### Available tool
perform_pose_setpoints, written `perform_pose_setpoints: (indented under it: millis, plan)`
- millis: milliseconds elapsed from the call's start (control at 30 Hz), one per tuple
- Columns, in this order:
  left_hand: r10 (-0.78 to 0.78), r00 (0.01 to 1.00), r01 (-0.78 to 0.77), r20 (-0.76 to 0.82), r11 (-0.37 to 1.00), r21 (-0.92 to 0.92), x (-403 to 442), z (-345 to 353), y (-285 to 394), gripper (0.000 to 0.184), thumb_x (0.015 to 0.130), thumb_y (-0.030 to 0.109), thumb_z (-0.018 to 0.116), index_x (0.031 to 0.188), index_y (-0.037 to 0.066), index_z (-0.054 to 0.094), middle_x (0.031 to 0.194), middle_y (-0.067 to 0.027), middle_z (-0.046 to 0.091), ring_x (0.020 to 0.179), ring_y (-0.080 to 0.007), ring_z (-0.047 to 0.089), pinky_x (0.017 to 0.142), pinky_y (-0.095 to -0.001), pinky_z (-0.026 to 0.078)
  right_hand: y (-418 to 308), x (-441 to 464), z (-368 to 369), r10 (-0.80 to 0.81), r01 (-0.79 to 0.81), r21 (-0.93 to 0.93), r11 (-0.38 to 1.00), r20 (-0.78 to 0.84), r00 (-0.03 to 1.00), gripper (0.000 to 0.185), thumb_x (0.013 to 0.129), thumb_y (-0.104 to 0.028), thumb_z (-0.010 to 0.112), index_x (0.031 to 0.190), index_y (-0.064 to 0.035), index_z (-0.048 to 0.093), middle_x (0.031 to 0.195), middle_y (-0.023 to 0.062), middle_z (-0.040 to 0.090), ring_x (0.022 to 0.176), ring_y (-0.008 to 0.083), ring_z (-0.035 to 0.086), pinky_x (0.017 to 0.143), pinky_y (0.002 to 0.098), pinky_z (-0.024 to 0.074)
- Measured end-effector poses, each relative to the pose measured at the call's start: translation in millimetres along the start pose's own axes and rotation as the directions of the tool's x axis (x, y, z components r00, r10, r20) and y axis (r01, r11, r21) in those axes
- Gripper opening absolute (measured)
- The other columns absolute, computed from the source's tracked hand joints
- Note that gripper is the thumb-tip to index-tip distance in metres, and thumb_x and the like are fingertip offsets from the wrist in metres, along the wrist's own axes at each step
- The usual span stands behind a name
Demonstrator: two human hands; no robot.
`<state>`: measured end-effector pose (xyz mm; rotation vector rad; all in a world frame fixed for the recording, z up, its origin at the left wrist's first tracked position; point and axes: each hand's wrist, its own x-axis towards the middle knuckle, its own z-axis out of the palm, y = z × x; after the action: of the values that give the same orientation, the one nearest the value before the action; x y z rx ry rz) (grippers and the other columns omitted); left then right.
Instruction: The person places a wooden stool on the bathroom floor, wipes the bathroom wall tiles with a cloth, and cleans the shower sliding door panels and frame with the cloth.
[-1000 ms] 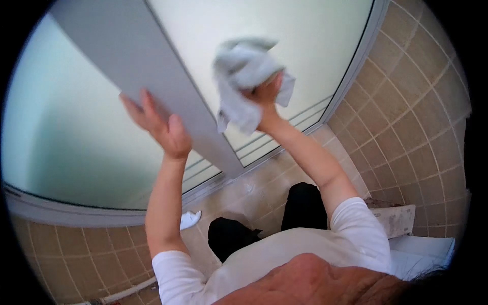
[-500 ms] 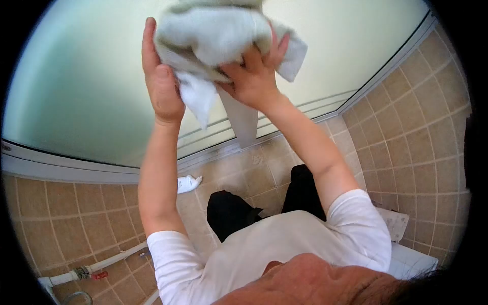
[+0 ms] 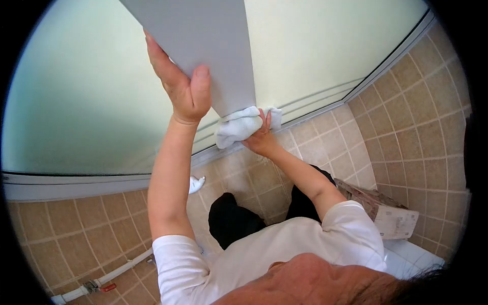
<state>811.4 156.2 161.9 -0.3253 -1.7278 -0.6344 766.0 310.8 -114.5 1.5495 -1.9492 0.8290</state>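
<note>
My right hand point(image 3: 262, 137) holds a pale, folded cloth point(image 3: 239, 126) against the bottom end of the grey vertical frame post point(image 3: 208, 46), close to the floor. A corner of the cloth sticks out to the right of my fingers. Higher up, my left hand point(image 3: 185, 91) rests at the left edge of that post, thumb apart from the fingers and nothing in it. Frosted glass panels point(image 3: 315, 56) stand on both sides of the post.
Brown tiled walls point(image 3: 406, 117) rise at right and lower left. A white bottle point(image 3: 196, 184) lies on the floor by the door track. White pipe point(image 3: 124, 267) with a red valve handle point(image 3: 108, 287) runs at lower left. A worn box point(image 3: 396, 221) is at the right.
My right hand has brought the cloth from high on the door down to the foot of the post. My left hand, beside the cloth half a second ago, is now apart from it on the post.
</note>
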Motion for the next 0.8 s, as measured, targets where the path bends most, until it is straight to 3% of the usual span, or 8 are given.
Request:
perform_pose_setpoints:
  millis: [133,233,333,400,600,700,767,800]
  plan:
    - [-0.116,0.993,0.112,0.033,0.989,0.095,-9,-3,0,0.083,0.077,0.015,0.05,0.144,-0.008,0.006,0.148,-0.0234,0.017,0.135,-0.0341,0.021,0.111,-0.0428,0.017,2,44,-36,0.03,-0.016,-0.101,0.995,0.143,0.989,0.067,0.072,-0.047,0.068,0.132,-0.0271,0.046,0.143,0.0162,0.026,0.135,0.0488,0.008,0.103,0.0708,-0.0039]
    - [-0.144,0.99,0.143,0.001,0.986,0.087,-21,-2,-5,0.084,0.075,0.012,0.05,0.144,-0.008,0.005,0.148,-0.0237,0.017,0.136,-0.034,0.02,0.111,-0.0427,0.015,24,99,-66,0.008,-0.004,0.017,1.0,-0.223,0.975,0.071,0.071,-0.053,0.066,0.134,-0.0249,0.047,0.146,0.0141,0.028,0.136,0.0494,0.009,0.106,0.0663,-0.0077]
    - [-0.164,0.986,0.164,-0.005,0.981,0.102,-27,-6,-9,0.085,0.076,0.013,0.05,0.144,-0.007,0.003,0.148,-0.0233,0.015,0.136,-0.034,0.018,0.111,-0.0429,0.014,51,114,-102,-0.175,0.148,-0.147,0.978,-0.192,0.966,0.072,0.07,-0.055,0.064,0.133,-0.0244,0.048,0.147,0.0136,0.028,0.137,0.0484,0.008,0.108,0.0643,-0.0076]
    - [-0.145,0.989,0.145,0.001,0.985,0.092,-26,-7,-11,0.086,0.076,0.014,0.05,0.144,-0.007,0.002,0.148,-0.0231,0.014,0.137,-0.034,0.018,0.111,-0.0431,0.014,76,107,-114,-0.08,0.066,-0.083,0.994,-0.192,0.978,0.056,0.068,-0.053,0.067,0.12,-0.0364,0.056,0.142,0.0072,0.037,0.136,0.0481,0.017,0.102,0.0714,0.002]
    - [-0.105,0.994,0.107,-0.022,0.988,0.107,-17,2,-8,0.088,0.08,0.029,0.05,0.144,-0.005,0.001,0.147,-0.0211,0.015,0.134,-0.0318,0.021,0.109,-0.0444,0.018,178,64,-161,0.282,-0.323,-0.169,0.931,-0.226,0.932,0.064,0.065,-0.035,0.076,0.124,-0.0225,0.054,0.139,0.0108,0.039,0.132,0.0347,0.028,0.11,0.0525,0.0156]
    - [-0.133,0.991,0.134,-0.017,0.988,0.074,-18,2,-8,0.087,0.079,0.03,0.051,0.143,-0.006,0.004,0.145,-0.021,0.019,0.133,-0.0314,0.023,0.108,-0.0442,0.02,185,70,-192,0.764,-0.372,0.769,0.519,-0.224,0.605,0.045,0.078,-0.025,0.069,0.119,-0.0145,0.055,0.128,0.0108,0.047,0.121,0.0287,0.042,0.102,0.0367,0.0348]
    - [-0.131,0.991,0.131,-0.008,0.987,0.095,-16,1,-6,0.087,0.079,0.03,0.052,0.143,-0.007,0.005,0.144,-0.0211,0.02,0.133,-0.0315,0.024,0.108,-0.0441,0.02,184,50,-200,0.718,-0.477,0.566,0.672,-0.339,0.608,0.042,0.081,-0.017,0.067,0.12,-0.0075,0.054,0.123,0.0105,0.052,0.112,0.0221,0.052,0.097,0.0308,0.0406]
    - [-0.132,0.991,0.131,0.002,0.984,0.118,-14,0,-6,0.087,0.079,0.03,0.052,0.143,-0.007,0.005,0.143,-0.0211,0.021,0.132,-0.0316,0.024,0.108,-0.0439,0.02,198,25,-204,0.584,-0.595,0.006,0.804,-0.198,0.787,0.046,0.079,-0.011,0.067,0.122,-0.003,0.053,0.121,0.0099,0.055,0.11,0.0205,0.053,0.097,0.0304,0.041]
